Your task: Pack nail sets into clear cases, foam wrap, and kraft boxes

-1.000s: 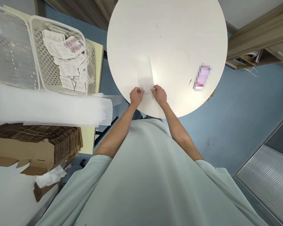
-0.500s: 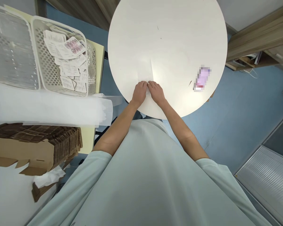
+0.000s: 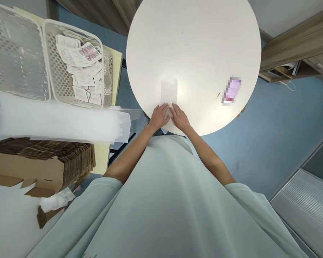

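Note:
A thin whitish, see-through sheet or flat bag (image 3: 169, 90) lies on the round white table (image 3: 204, 32), close to its near edge; which of the two it is, I cannot tell. My left hand (image 3: 159, 116) rests on the left side of its near end, fingers stretched out and thumb apart. Beside it, my right hand (image 3: 179, 116) lies on the right side of the same end, fingers extended. A narrow gap separates the two hands. The far part of the sheet extends past my fingertips, flat on the tabletop.
Left of the table, a white basket (image 3: 106, 77) holds printed cards, and another basket (image 3: 46, 64) holds clear plastic pieces. Nearer are a stack of translucent sheets (image 3: 64, 122) and folded brown cardboard (image 3: 27, 168). A pixelated purple object (image 3: 232, 89) lies on the table's right side.
Both hands have moved slightly toward my body, and their fingers have gone from bunched together to stretched out. More of the thin sheet shows beyond the fingertips. The view has shifted slightly.

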A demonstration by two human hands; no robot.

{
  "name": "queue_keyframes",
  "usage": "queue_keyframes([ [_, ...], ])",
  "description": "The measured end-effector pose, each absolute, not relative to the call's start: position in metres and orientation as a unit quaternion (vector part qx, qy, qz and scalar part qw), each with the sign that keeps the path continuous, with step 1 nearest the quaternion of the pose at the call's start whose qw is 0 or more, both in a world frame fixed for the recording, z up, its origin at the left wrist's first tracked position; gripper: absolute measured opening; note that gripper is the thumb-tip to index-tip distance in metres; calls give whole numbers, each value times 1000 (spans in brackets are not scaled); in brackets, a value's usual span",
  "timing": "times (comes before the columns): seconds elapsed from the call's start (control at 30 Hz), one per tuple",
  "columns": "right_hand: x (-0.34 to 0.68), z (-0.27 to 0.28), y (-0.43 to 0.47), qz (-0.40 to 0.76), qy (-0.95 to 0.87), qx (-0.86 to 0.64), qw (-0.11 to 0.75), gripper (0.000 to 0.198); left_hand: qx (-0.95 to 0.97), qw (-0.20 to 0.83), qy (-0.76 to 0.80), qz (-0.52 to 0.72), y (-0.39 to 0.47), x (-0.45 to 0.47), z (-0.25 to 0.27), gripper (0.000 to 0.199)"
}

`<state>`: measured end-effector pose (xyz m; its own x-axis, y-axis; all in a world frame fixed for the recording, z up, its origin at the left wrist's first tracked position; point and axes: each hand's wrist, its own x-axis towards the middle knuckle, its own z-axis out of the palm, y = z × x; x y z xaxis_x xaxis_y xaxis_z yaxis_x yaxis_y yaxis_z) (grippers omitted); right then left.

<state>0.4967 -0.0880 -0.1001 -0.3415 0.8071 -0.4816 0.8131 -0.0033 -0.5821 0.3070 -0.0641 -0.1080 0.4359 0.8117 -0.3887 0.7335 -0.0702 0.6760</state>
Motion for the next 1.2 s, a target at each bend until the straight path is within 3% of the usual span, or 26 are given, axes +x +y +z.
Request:
queue_keyframes([
  [0.27,508,-96,-114,-426,724,543,11,64,728,456,512,3,-87,295,-101,83],
  [0.47,513,-109,-89,-417,690,589,-57,68,618,477,622,55,-62,297,-109,44],
  [0.63,507,-120,-67,-403,630,660,-64,63,533,477,695,73,-45,303,-115,14],
  [0.8,503,-132,-48,-407,583,700,-64,44,495,449,741,73,-37,317,-123,13],
  [0.87,500,-135,-42,-404,557,723,-63,37,488,435,753,74,-35,321,-125,24],
  [1.0,490,-130,-32,-359,575,732,-64,45,553,388,732,92,-30,322,-127,59],
  [1.2,489,-117,-25,-359,701,615,-30,54,698,412,583,66,-20,316,-132,58],
])
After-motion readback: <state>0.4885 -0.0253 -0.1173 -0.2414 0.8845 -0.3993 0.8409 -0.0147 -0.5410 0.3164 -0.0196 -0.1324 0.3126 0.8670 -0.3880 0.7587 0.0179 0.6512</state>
